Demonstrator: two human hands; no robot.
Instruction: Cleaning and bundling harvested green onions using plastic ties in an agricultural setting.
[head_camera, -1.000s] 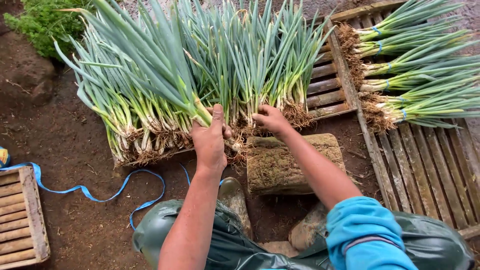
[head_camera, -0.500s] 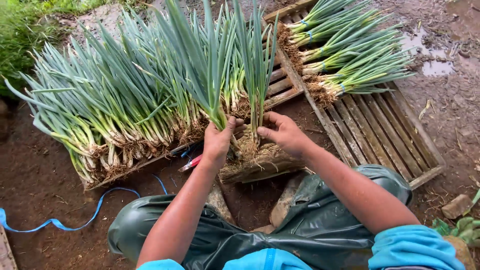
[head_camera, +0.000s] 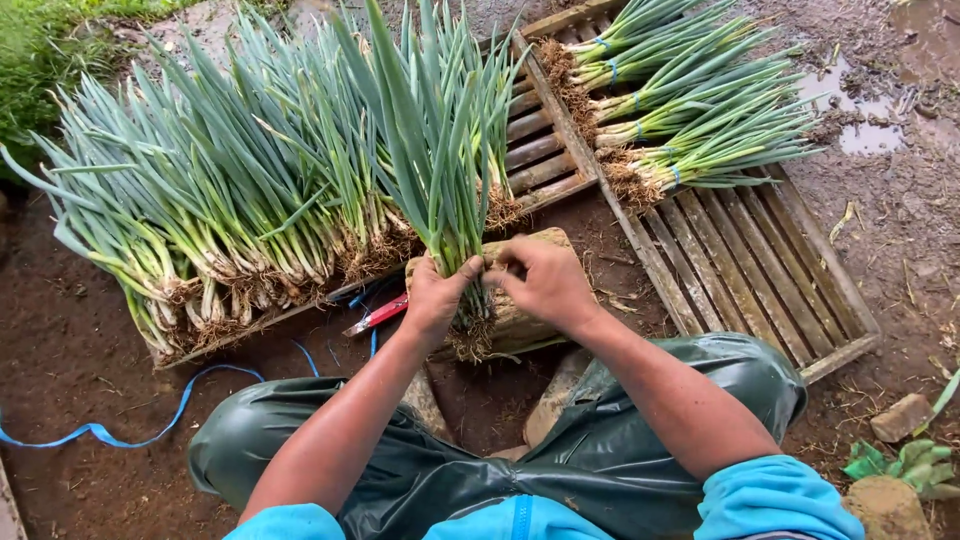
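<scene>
Both hands, left hand (head_camera: 432, 298) and right hand (head_camera: 545, 282), had lifted one scallion bunch (head_camera: 445, 160) off the row (head_camera: 220, 200), gripping its base over the wooden block (head_camera: 520, 320).

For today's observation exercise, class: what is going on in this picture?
A person sits low over muddy ground, both hands closed round one bunch of green onions. The left hand and right hand hold its base over a block. Loose onions lie on a slatted pallet; tied bundles lie on another. A red-handled tool and blue ribbon lie nearby.
</scene>
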